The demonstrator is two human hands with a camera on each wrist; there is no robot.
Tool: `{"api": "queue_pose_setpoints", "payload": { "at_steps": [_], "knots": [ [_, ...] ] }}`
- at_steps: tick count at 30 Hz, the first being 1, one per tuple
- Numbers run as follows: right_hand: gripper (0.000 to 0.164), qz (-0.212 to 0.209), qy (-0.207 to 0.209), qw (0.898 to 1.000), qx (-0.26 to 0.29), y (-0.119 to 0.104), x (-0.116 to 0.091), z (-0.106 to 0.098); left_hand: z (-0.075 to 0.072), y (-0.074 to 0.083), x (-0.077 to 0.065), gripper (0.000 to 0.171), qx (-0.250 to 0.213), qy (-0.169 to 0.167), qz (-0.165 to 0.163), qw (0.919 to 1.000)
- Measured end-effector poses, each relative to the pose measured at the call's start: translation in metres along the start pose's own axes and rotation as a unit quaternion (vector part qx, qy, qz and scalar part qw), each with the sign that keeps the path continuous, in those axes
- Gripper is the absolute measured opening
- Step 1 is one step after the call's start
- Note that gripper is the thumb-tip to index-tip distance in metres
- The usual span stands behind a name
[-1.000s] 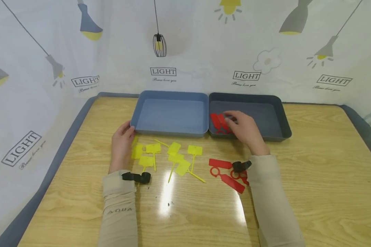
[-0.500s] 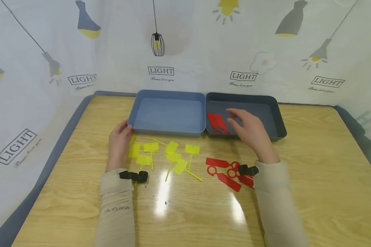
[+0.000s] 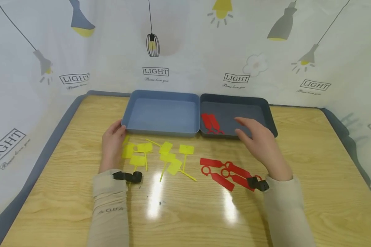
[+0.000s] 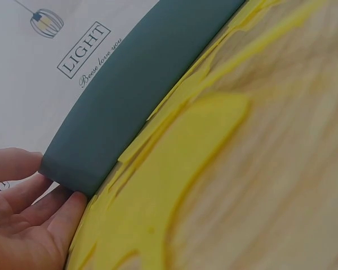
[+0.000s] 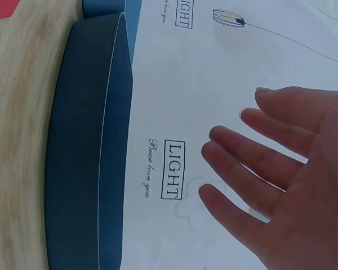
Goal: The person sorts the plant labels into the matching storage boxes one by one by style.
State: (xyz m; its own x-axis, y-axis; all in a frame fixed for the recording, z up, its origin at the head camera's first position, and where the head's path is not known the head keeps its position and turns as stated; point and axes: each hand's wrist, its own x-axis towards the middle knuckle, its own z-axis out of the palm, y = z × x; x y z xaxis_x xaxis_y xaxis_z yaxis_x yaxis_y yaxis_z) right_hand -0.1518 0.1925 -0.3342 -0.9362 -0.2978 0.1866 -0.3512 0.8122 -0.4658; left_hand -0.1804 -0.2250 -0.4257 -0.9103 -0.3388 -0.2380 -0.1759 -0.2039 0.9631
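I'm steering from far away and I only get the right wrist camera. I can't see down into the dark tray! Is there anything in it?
Observer: Yes, two red tags lie side by side at the left end of the dark tray.
Operator: Cool! What's happening over on the left side?
Observer: The left hand touches the near left corner of the blue tray.
Operator: Is anything lying near there?
Observer: Yes, yellow tags lie on the table in front of the blue tray.
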Motion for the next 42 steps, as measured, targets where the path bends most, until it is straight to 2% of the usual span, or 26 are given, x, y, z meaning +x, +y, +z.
{"api": "queue_pose_setpoints", "payload": {
  "at_steps": [3, 10, 16, 19, 24, 30, 35, 39, 42],
  "knots": [
    [0.045, 0.009, 0.003, 1.0, 0.009, 0.002, -0.006, -0.001, -0.001, 0.0, 0.0, 0.044, 0.011, 0.002, 0.0, 0.9999],
    [0.047, 0.032, -0.001, 0.999, 0.018, 0.004, -0.014, -0.001, -0.001, 0.0, -0.001, 0.043, -0.007, -0.005, 0.005, 0.9999],
    [0.046, 0.036, -0.01, 0.999, 0.016, 0.007, -0.015, 0.001, -0.002, -0.001, -0.001, 0.043, 0.0, 0.0, 0.006, 1.0],
    [0.047, 0.042, -0.033, 0.998, 0.018, 0.009, -0.013, 0.005, -0.002, -0.002, 0.0, 0.043, 0.004, 0.001, 0.009, 1.0],
    [0.052, 0.041, -0.097, 0.994, 0.026, 0.014, -0.009, 0.015, -0.003, -0.002, 0.001, 0.043, 0.011, 0.001, 0.011, 0.9999],
    [0.048, 0.05, -0.144, 0.987, 0.043, 0.018, -0.007, 0.029, -0.002, -0.002, 0.001, 0.044, 0.002, -0.003, 0.008, 1.0],
    [0.044, 0.054, -0.189, 0.98, 0.034, 0.014, -0.005, 0.04, -0.001, -0.001, 0.0, 0.044, -0.002, -0.003, 0.005, 1.0],
    [0.042, 0.047, -0.207, 0.977, 0.024, 0.011, -0.004, 0.047, -0.001, 0.001, -0.001, 0.044, -0.02, -0.005, 0.001, 0.9998],
    [0.041, 0.03, -0.206, 0.978, 0.028, 0.01, -0.005, 0.051, -0.002, 0.002, -0.001, 0.044, -0.029, -0.006, 0.001, 0.9996]
  ]
}}
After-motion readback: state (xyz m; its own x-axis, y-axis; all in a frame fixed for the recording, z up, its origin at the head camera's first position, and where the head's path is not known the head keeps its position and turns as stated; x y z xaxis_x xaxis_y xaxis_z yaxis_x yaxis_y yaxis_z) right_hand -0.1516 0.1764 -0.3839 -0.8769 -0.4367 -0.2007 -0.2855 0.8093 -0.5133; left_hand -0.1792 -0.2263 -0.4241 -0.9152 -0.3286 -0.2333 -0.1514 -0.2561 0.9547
